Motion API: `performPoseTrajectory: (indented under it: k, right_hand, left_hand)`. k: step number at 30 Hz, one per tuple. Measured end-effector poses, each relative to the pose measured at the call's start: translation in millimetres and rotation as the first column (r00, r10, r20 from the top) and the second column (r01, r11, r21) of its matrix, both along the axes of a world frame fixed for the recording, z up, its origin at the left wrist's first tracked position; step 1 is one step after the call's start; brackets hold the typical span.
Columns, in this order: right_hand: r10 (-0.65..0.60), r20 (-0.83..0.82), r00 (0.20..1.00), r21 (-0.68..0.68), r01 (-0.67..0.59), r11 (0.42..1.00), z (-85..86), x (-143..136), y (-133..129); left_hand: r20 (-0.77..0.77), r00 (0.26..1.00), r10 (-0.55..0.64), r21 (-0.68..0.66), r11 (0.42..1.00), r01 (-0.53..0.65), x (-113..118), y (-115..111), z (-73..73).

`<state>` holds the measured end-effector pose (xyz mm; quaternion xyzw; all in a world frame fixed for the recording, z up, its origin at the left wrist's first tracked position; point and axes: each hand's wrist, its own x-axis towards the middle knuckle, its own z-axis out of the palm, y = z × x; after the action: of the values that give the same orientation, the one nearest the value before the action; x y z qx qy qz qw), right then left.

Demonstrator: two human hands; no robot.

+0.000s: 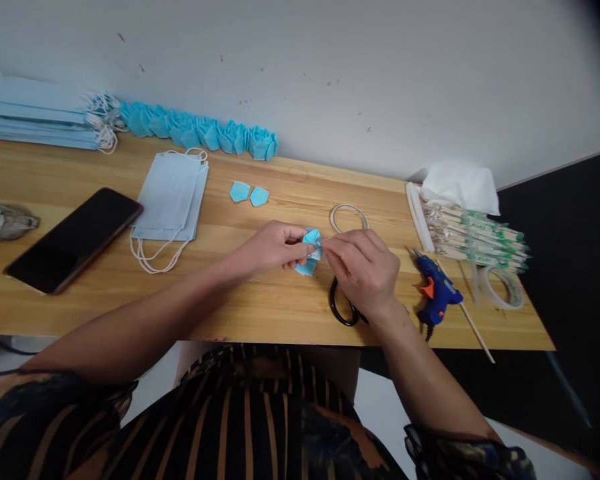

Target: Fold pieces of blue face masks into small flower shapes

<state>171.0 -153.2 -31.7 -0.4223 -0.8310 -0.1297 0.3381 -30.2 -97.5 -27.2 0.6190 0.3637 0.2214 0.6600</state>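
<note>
Held in the fingers of my left hand [285,245] is a small light-blue fabric flower [312,237], partly folded. A paler blue piece [306,268] shows below those fingers. My right hand [363,267] is closed in a pinch at the flower's right edge; its fingertips hide what lies between them. Under the right wrist, the black handles of scissors [336,308] stick out. Two cut blue petals [239,191] lie flat on the wooden table [260,300], beyond my left hand. Behind the right hand rests a thin ring, like a tape roll [333,217].
A row of blue fabric flowers [185,129] lines the wall, beside stacked face masks [35,113]. More masks [167,193] and a phone [75,240] lie left. At right are a blue glue gun [440,291], wrapped sticks [475,233] and clear tape [513,291].
</note>
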Motion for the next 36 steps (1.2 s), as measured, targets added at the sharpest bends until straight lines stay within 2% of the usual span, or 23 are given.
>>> performPoseTrajectory:
  k: [9,14,20,28,30,33,36]
  right_hand:
    - [0.061,0.089,0.994,0.028,-0.063,0.998,6.7,0.2,4.9]
    - [0.07,0.082,0.994,-0.095,-0.062,0.994,9.1,1.7,8.0]
    - [0.12,0.073,0.99,-0.199,-0.103,0.974,16.5,4.7,9.7]
    - [0.101,0.104,0.989,-0.284,-0.068,0.956,25.5,7.2,8.1]
    - [0.067,0.051,0.996,-0.271,-0.05,0.961,25.8,7.0,7.8]
    - [-0.031,-0.139,0.99,-0.276,-0.009,0.961,24.3,6.1,10.1]
    - [-0.092,-0.311,0.946,-0.428,-0.053,0.902,19.7,4.3,16.3]
  left_hand:
    - [0.016,1.0,0.011,-0.001,1.0,-0.011,0.4,0.0,0.1]
    - [0.016,1.0,0.023,0.022,0.999,-0.024,-0.8,1.7,-3.8]
    - [0.012,0.999,0.052,-0.055,0.997,-0.052,-1.6,-0.2,-2.5]
    - [0.03,0.995,0.099,-0.125,0.988,-0.094,-1.7,2.8,2.2]
    - [0.026,0.993,0.112,-0.133,0.985,-0.108,-1.7,4.2,5.0]
    - [0.025,0.992,0.126,-0.097,0.988,-0.123,-1.8,5.2,6.6]
    - [0.033,0.991,0.131,-0.055,0.99,-0.129,-2.1,5.8,4.1]
